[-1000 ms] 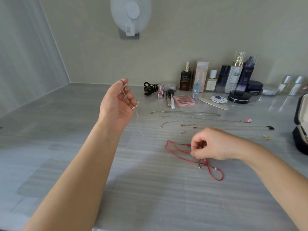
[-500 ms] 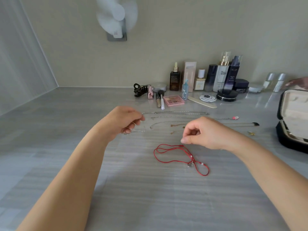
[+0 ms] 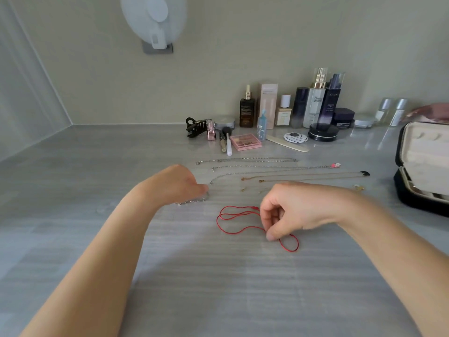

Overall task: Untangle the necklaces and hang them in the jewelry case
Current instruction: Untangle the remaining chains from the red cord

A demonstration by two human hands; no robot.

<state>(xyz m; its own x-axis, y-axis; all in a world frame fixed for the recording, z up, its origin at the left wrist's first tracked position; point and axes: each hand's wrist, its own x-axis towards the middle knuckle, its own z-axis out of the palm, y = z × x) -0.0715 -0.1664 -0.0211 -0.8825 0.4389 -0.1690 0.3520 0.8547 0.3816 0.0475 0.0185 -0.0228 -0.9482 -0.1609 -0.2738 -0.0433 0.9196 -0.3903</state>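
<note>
A red cord necklace [image 3: 239, 218] lies looped mid-counter [image 3: 73, 195], pinched near its right-hand loop by the curled right hand [image 3: 298, 210], as the left hand [image 3: 175, 184] grips a silver chain [image 3: 192, 202] beside it, the open jewelry case [image 3: 422, 166] at the right edge.

Jewelry case [image 3: 411, 197] cut off at right edge

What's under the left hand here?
A thin silver chain pokes out from beneath the left hand onto the table. The rest of it, and whether the fingers pinch it, is covered.
</note>
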